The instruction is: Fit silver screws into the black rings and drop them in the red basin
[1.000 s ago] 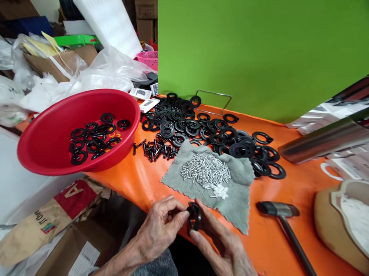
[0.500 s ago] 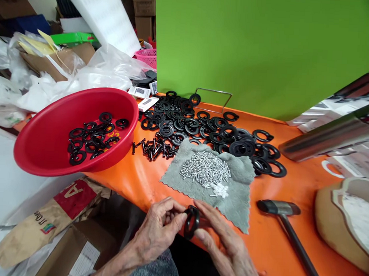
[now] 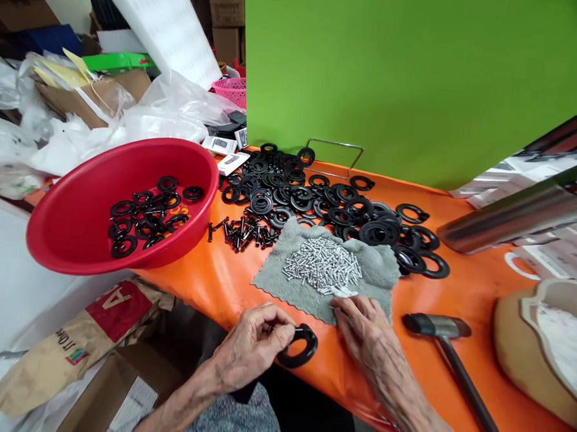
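My left hand (image 3: 257, 346) pinches a black ring (image 3: 305, 352) at its upper left, just past the table's front edge. A small pale pin end shows on the ring near the fingertips. My right hand (image 3: 372, 333) rests on the front of the grey cloth (image 3: 275, 280), its fingertips drawn together at the small white pieces (image 3: 343, 292). Whatever lies between those fingertips is hidden. Behind them on the cloth is a heap of small silver pins (image 3: 322, 263).
Many black rings (image 3: 302, 194) and dark bolts (image 3: 244, 233) lie behind the cloth. A red basin (image 3: 65, 230) holding ringed parts stands at left. To the right are a hammer (image 3: 448, 353), a tan container (image 3: 514, 344) and a metal cylinder (image 3: 511, 218). A green panel (image 3: 397, 73) stands behind.
My right hand has left the ring and moved forward to the white pieces on the cloth. The ring, still in my left hand, has turned from edge-on to more face-up.
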The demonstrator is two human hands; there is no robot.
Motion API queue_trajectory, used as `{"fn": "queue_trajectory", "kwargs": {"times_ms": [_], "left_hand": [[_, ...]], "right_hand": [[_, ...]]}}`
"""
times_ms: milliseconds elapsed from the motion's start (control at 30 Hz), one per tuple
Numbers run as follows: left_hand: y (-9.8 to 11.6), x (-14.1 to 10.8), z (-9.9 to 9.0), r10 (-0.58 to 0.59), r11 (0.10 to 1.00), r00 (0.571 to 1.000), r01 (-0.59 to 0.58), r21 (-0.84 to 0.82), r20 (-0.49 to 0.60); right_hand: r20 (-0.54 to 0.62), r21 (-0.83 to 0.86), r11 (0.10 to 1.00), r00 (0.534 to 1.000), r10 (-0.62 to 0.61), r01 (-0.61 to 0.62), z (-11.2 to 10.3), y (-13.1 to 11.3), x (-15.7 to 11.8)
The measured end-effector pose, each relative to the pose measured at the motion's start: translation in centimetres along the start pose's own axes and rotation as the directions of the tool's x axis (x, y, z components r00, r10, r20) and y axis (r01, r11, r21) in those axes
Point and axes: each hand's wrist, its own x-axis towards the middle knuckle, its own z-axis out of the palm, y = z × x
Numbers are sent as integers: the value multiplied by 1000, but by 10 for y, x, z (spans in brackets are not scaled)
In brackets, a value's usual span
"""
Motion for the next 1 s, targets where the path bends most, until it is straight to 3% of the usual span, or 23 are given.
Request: {"fn": "queue_trajectory", "kwargs": {"times_ms": [300, 433, 633, 867, 1000], "left_hand": [[-6, 1, -4, 0, 998, 999, 2, -60, 34], [-7, 1, -5, -15, 997, 999, 17, -69, 39], [-3, 1, -4, 57, 981, 998, -52, 189, -16], [4, -3, -1, 128, 920, 991, -104, 377, -39], [3, -6, 0, 151, 901, 988, -118, 418, -46]], "right_hand": [[-67, 14, 999, 997, 32, -32, 6, 2, 1], [-72, 69, 997, 997, 39, -34, -13, -14, 2], [168, 458, 878, 984, 65, -137, -45, -63, 5], [204, 513, 837, 974, 97, -191, -32, -69, -3], [154, 483, 860, 983, 99, -163, -26, -74, -6]]}}
